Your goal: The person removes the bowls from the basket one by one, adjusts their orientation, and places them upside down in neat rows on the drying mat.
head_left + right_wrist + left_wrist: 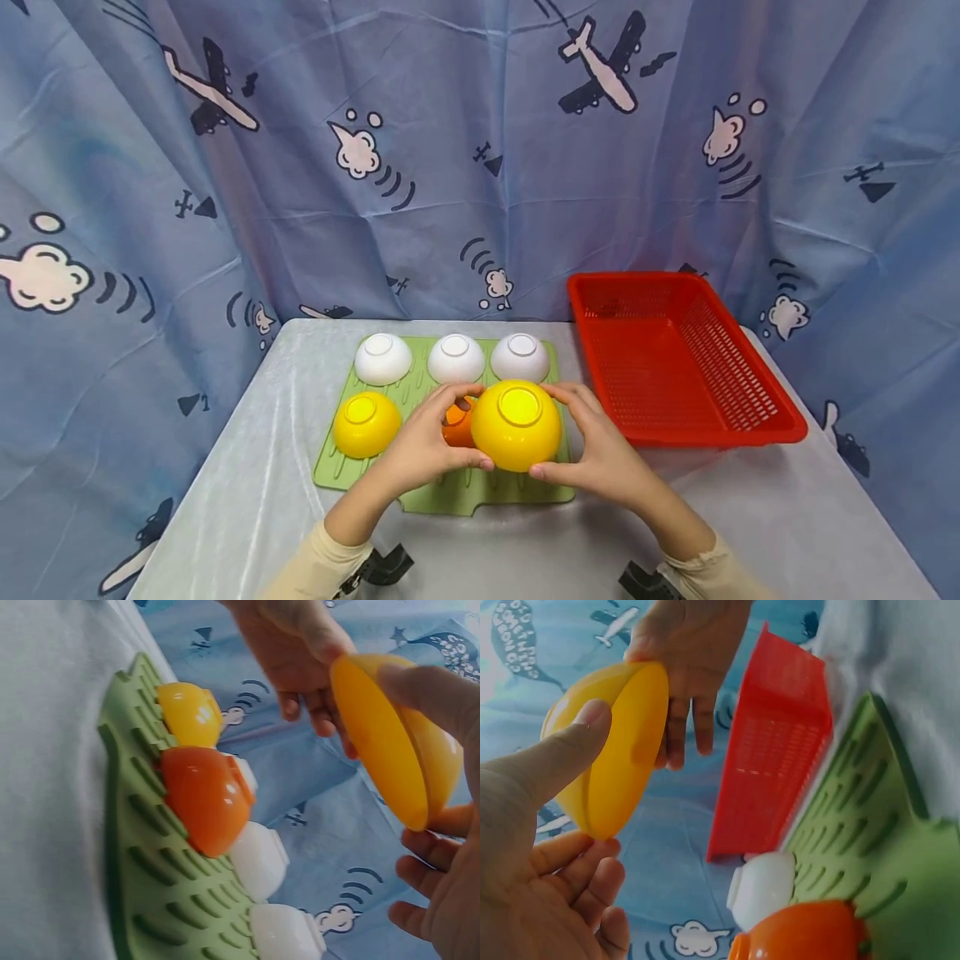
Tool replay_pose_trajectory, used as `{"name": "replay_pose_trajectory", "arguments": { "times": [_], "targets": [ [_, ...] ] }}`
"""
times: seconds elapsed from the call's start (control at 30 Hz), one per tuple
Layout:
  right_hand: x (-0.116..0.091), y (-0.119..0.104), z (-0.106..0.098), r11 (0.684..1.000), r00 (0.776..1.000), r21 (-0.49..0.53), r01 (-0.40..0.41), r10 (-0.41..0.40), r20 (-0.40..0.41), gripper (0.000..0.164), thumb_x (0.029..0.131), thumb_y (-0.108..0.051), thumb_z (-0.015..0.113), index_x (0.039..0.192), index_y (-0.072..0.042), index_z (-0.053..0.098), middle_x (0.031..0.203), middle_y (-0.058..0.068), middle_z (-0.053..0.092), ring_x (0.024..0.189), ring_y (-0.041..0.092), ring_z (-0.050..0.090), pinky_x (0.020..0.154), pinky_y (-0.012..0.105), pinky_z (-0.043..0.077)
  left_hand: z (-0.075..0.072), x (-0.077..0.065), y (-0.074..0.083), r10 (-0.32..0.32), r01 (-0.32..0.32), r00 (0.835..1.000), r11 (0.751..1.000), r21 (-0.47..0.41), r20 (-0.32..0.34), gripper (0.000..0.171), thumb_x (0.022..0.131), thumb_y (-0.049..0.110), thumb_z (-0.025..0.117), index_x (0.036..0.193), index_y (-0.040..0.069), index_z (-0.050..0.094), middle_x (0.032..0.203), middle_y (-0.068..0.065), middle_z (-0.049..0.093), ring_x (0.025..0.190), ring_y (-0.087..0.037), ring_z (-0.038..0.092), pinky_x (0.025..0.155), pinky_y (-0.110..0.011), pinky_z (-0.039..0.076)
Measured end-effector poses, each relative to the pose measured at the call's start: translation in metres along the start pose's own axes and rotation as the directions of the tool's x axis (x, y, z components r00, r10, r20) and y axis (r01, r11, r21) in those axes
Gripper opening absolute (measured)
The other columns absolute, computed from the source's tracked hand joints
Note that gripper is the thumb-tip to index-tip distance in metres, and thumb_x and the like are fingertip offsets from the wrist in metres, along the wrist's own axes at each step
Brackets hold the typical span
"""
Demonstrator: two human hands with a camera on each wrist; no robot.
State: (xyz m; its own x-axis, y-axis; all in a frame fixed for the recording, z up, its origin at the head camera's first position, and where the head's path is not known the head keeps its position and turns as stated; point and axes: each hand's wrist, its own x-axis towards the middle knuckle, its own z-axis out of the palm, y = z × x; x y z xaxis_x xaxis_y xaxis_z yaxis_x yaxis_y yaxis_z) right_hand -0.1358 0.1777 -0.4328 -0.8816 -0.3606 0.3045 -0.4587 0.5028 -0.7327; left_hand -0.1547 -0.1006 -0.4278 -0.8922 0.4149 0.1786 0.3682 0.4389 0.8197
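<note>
A yellow bowl (517, 427) is held upside down above the green drying mat (450, 498). My left hand (423, 446) pinches its left side between thumb and fingers, and my right hand (600, 450) grips the right side the same way. In the left wrist view the bowl (619, 750) shows its hollow inside. Behind it, an orange bowl (456, 427) is partly hidden in the head view; the right wrist view shows this orange bowl (206, 801) resting on the mat. Another yellow bowl (366, 425) sits upside down on the mat's left side.
Three white bowls, left (382, 360), middle (455, 360) and right (520, 358), stand upside down along the mat's back edge. A red plastic basket (600, 367) is right of the mat. Behind the pale-covered table (240, 492) hangs a blue airplane-print curtain (450, 167).
</note>
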Motion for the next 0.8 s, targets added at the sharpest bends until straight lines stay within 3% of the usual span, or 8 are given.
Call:
{"name": "replay_pose_trajectory", "arguments": {
  "times": [0.2, 0.43, 0.6, 0.8],
  "targets": [
    [-0.004, 0.001, 0.007, 0.994, 0.991, 0.008, -0.108, 0.109, -0.073, 0.098, 0.066, -0.036, 0.097, 0.148, -0.014, 0.048, 0.142, 0.007, 0.049, 0.134, 0.035, 0.048, 0.106, 0.072, 0.037, -0.011, 0.024, 0.002, 0.029, -0.044, 0.991, 0.993, 0.109, 0.131, 0.088, 0.068, 0.042, 0.096, 0.143, 0.022, 0.055, 0.137, 0.006, 0.058, 0.119, -0.017, 0.054, 0.099, -0.046, 0.047],
    [-0.008, 0.009, 0.025, 0.975, 0.961, 0.004, -0.223, 0.221, -0.164, 0.097, 0.067, -0.038, 0.097, 0.145, -0.008, 0.047, 0.142, 0.011, 0.048, 0.131, 0.035, 0.048, 0.107, 0.068, 0.038, -0.019, 0.062, 0.001, 0.027, -0.088, 0.948, 0.980, 0.177, 0.318, 0.087, 0.068, 0.033, 0.098, 0.143, 0.016, 0.056, 0.139, 0.004, 0.059, 0.118, -0.018, 0.054, 0.100, -0.041, 0.048],
    [-0.001, 0.017, 0.035, 0.944, 0.925, -0.013, -0.329, 0.320, -0.205, 0.100, 0.068, -0.040, 0.095, 0.147, -0.006, 0.043, 0.142, 0.015, 0.046, 0.133, 0.037, 0.047, 0.108, 0.066, 0.039, -0.019, 0.090, -0.007, 0.019, -0.124, 0.921, 0.961, 0.247, 0.389, 0.084, 0.067, 0.031, 0.098, 0.141, 0.021, 0.059, 0.136, 0.006, 0.061, 0.119, -0.020, 0.055, 0.099, -0.040, 0.047],
    [0.004, 0.032, 0.053, 0.910, 0.890, -0.029, -0.414, 0.398, -0.222, 0.100, 0.068, -0.035, 0.095, 0.146, -0.001, 0.041, 0.144, 0.019, 0.044, 0.135, 0.037, 0.039, 0.111, 0.061, 0.035, -0.011, 0.110, -0.023, -0.017, -0.139, 0.891, 0.941, 0.308, 0.453, 0.083, 0.066, 0.027, 0.098, 0.140, 0.022, 0.060, 0.135, 0.003, 0.062, 0.122, -0.022, 0.054, 0.101, -0.040, 0.046]
  ]
}}
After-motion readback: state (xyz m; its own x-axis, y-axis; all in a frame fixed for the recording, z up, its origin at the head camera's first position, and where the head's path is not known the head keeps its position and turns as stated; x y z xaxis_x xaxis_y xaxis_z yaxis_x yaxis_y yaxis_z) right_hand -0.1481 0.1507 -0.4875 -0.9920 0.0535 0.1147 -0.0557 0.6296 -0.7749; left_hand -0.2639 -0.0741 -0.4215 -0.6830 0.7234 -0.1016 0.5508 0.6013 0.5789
